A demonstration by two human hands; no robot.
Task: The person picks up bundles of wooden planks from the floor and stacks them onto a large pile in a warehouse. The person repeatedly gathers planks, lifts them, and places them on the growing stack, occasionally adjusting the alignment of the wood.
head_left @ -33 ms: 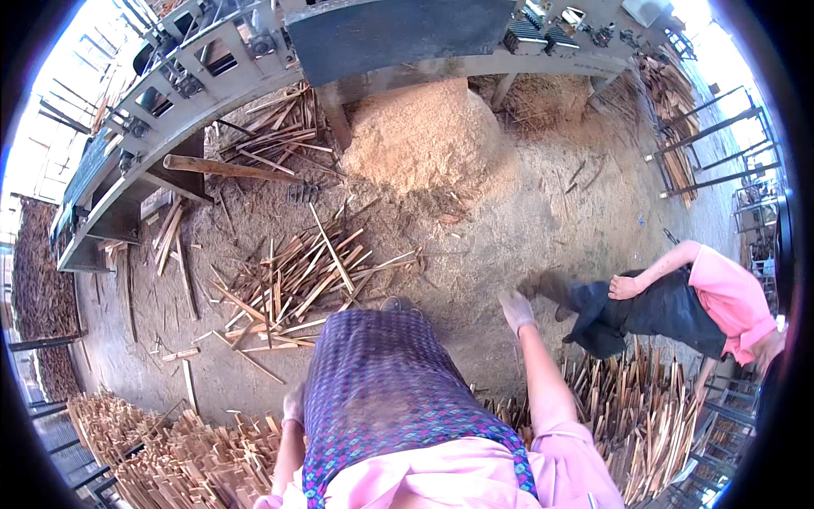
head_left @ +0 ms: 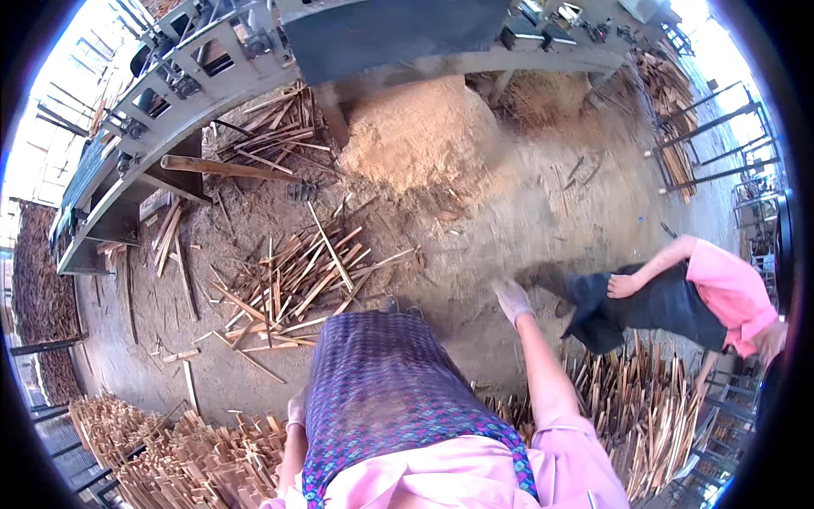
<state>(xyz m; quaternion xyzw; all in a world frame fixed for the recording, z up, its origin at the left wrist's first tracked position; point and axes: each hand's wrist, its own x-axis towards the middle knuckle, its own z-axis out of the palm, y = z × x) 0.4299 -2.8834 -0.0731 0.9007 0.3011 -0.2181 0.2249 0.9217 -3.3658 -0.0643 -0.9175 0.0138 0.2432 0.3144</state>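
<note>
The grey-brown, debris-strewn concrete floor (head_left: 585, 220) carries everything, so footing seems the first thing to mind: flat, short steps on its barer right side. Across the far side runs the long grey metal desk (head_left: 543, 59). Behind the body, 2 broad stacks of thin wooden sticks on end, the tan left stack (head_left: 195, 462) and the brown right stack (head_left: 636, 407), call for elbows held close. Below the desk sits the pale tan sawdust mound (head_left: 415, 136), best left unscuffed. To the right, 1 co-worker in a pink top and dark trousers (head_left: 733, 288) stands near the outstretched arm; leave room there. The loose crisscrossed pile of split wooden sticks (head_left: 292, 280) lies on the floor ahead and to the left, apart from both hands; its jutting ends could roll underfoot. Beside the purple patterned cloth apron (head_left: 373, 365), near the left stack, is the pale left hand (head_left: 297, 409); its fingers are hidden, so its grip I cannot tell. The pale right hand (head_left: 512, 302) has a released grip, fingers extended above the floor, nothing visible in it: useful for balance.
</note>
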